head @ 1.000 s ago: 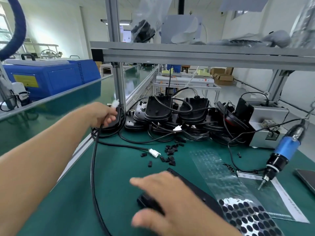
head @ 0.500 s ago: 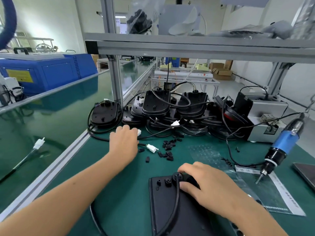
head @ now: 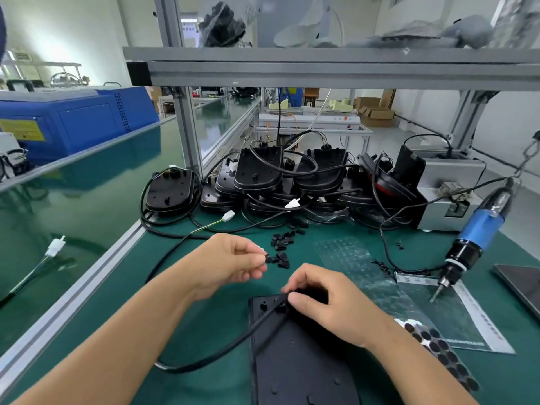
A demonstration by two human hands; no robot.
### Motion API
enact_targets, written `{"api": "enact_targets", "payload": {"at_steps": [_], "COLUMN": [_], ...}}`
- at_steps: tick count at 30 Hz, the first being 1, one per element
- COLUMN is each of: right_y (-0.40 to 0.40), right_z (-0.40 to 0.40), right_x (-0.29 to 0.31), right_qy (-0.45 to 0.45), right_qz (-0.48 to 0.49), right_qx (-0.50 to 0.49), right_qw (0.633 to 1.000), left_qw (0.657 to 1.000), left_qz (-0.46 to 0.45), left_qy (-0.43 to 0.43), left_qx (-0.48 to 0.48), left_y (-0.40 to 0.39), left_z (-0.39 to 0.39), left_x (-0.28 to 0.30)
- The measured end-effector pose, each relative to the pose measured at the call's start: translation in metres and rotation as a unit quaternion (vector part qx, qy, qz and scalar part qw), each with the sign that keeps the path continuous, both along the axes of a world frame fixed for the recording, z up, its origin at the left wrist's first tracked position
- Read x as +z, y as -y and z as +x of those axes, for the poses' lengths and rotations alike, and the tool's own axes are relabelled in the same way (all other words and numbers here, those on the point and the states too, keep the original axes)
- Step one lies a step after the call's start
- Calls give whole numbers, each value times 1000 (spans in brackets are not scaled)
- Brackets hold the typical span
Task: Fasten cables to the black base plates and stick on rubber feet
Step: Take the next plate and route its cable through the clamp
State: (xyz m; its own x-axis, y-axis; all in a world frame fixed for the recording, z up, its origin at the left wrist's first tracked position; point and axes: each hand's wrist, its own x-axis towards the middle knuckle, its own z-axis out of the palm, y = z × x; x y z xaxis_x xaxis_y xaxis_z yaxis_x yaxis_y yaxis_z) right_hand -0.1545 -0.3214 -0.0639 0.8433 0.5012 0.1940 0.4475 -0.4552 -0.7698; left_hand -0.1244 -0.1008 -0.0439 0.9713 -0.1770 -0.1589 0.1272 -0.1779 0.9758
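Note:
A black base plate [head: 295, 363] lies flat on the green mat in front of me. A black cable [head: 233, 343] runs across its upper left corner and loops off to the left. My right hand [head: 330, 305] pinches this cable against the plate's top edge. My left hand [head: 230, 261] hovers just above and left of it, pinching a small black clip [head: 266, 255] between thumb and fingertips. More small black clips [head: 282, 244] lie loose on the mat beyond my hands. A sheet of round black rubber feet [head: 441, 352] lies at the right of the plate.
A heap of black base plates with cables [head: 280, 182] fills the back of the bench. A blue electric screwdriver [head: 473, 238] hangs at the right, tip near clear plastic sheets [head: 362, 270]. A grey box [head: 450, 185] stands back right. An aluminium rail [head: 73, 290] borders the mat on the left.
My left hand drew back from the clip pile toward the plate, now pinching a clip. My right hand shifted to pinch the cable at the plate's top edge.

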Motion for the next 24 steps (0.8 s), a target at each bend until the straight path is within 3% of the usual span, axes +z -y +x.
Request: {"api": "enact_targets", "payload": {"at_steps": [2, 6, 10, 19, 24], "right_y": [-4, -9, -10, -12, -16], "right_z": [-1, -3, -3, -4, -6], "right_x": [-1, -5, -6, -9, -17], "right_qy": [5, 2, 3, 5, 37], "right_qz": [13, 31, 30, 28, 47], "right_qx": [-13, -32, -38, -54, -80], "right_qw": [1000, 999, 999, 998, 995], "left_qw": [999, 951, 898, 891, 938], "left_qz": [-9, 234, 333, 331, 250], "left_qy": [34, 184, 270, 287, 221], "left_qx": [-36, -77, -102, -121, -98], "left_y": [0, 4, 8, 12, 13], "left_z": [-10, -27, -37, -44, -49], "left_x": [7, 9, 8, 10, 9]}}
